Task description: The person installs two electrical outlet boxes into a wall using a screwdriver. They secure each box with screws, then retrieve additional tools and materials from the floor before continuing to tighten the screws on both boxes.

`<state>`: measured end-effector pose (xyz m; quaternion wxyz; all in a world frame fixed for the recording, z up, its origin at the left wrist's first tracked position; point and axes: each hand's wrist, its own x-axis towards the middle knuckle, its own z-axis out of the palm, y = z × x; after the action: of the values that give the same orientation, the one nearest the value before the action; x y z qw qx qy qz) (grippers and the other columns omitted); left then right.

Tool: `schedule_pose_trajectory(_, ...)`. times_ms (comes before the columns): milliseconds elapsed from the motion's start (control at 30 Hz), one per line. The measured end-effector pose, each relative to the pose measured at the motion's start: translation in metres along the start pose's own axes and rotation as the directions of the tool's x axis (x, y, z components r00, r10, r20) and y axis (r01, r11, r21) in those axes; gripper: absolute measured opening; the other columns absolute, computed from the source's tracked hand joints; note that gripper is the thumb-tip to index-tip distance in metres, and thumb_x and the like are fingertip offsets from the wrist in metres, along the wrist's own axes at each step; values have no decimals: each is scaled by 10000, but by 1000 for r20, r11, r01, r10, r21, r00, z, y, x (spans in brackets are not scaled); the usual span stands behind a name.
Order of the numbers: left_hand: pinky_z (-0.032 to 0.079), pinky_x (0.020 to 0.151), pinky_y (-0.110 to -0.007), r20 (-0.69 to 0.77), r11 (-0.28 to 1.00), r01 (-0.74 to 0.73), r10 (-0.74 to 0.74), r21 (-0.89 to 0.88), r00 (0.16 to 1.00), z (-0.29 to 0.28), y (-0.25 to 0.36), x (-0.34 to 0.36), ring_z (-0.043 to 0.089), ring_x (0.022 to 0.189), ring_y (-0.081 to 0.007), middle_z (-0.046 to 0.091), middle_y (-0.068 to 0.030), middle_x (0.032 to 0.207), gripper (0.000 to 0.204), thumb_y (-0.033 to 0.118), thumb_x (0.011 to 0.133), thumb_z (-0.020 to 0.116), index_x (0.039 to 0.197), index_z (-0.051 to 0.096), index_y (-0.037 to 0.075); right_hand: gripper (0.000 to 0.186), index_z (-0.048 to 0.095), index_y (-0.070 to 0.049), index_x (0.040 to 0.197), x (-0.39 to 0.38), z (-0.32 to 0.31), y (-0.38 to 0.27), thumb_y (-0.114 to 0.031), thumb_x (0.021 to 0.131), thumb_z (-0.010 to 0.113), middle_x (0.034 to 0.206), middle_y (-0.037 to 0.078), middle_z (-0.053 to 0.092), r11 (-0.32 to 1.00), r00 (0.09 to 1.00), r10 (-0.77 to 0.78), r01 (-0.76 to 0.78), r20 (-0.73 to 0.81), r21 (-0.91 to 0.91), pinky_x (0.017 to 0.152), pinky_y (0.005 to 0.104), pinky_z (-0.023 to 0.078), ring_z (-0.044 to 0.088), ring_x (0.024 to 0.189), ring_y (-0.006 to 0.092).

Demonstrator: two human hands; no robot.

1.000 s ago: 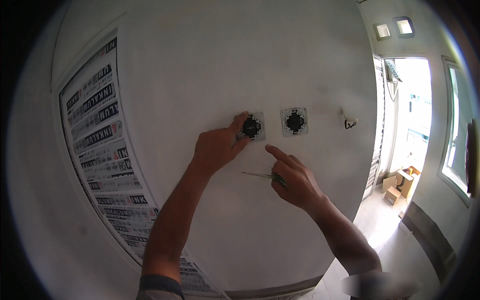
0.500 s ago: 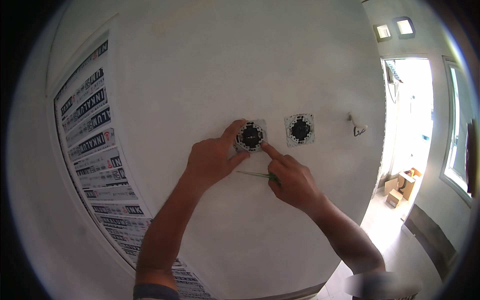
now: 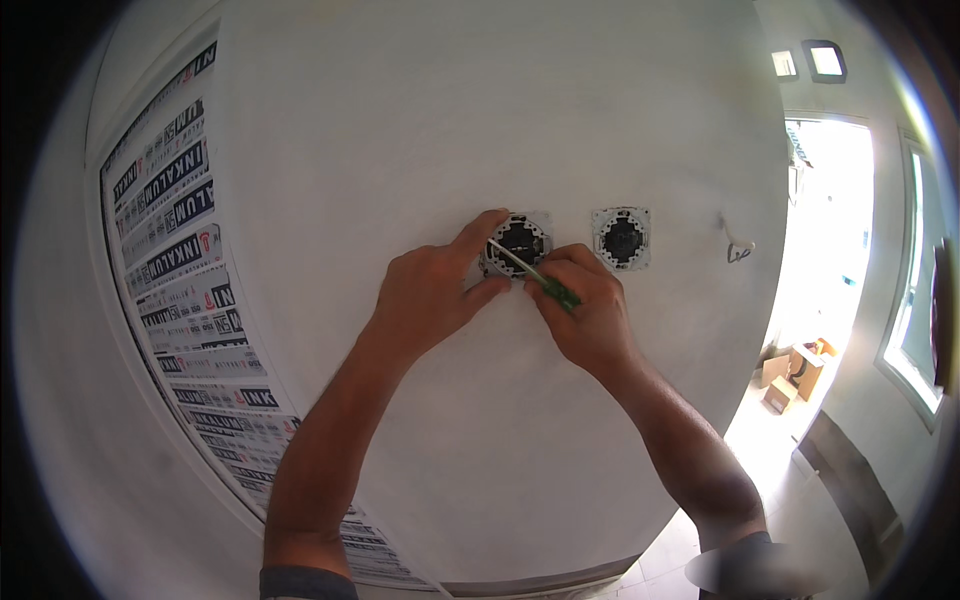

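Note:
A square wall socket insert (image 3: 521,240) with a metal frame and a dark round middle sits against the pale wall. My left hand (image 3: 430,290) grips its left side, thumb below and forefinger above. In my right hand (image 3: 590,310) is a screwdriver (image 3: 563,291) with a green handle; its thin shaft slants up and left across the socket's face, the tip near the left rim. Fingers of the right hand also lie by the socket's lower right edge. A second, similar socket insert (image 3: 621,239) is mounted just to the right, touched by neither hand.
Loose wires (image 3: 738,248) stick out of the wall farther right. A door or panel (image 3: 165,260) wrapped in printed protective film stands at the left. Beyond the wall's right end are a bright doorway (image 3: 830,230), cardboard boxes (image 3: 782,393) and a window (image 3: 912,300).
The screwdriver has swung up from below the socket to lie across its face. My right hand has shifted up and right, and the view has moved slightly.

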<state>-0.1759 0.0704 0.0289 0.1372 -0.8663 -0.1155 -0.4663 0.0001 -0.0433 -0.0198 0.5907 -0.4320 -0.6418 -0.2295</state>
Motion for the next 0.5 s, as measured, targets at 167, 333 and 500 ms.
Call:
schedule_pose_trajectory(167, 481, 573, -357, 27, 1000, 22, -22, -7, 999, -2, -1, 0, 591, 541, -212, 551, -41, 597, 791, 386, 854, 856, 1545, 499, 243, 111, 709, -15, 1017, 5, 3, -4, -16, 907, 719, 1028, 135, 637, 983, 997, -72, 77, 34, -164, 804, 448, 541, 653, 945, 353)
schedule_pose_trajectory(333, 529, 606, -371, 23, 1000, 12, -12, -15, 1000, -2, 1, 1, 640, 575, -239, 592, -55, 621, 776, 381, 864, 845, 1544, 499, 239, 107, 701, -11, 1003, 8, 2, -8, -4, 899, 721, 1027, 140, 619, 979, 998, -4, 15, 56, -203, 788, 456, 532, 643, 922, 363)
schedule_pose_trajectory(500, 550, 637, -371, -31, 1000, -10, 10, -11, 999, 3, -4, -4, 652, 592, -231, 607, -52, 627, 758, 365, 866, 845, 1538, 528, 219, 84, 712, -4, 999, 11, 6, -11, -15, 917, 724, 1016, 144, 631, 976, 998, 6, 7, 62, -218, 775, 432, 532, 660, 902, 347)
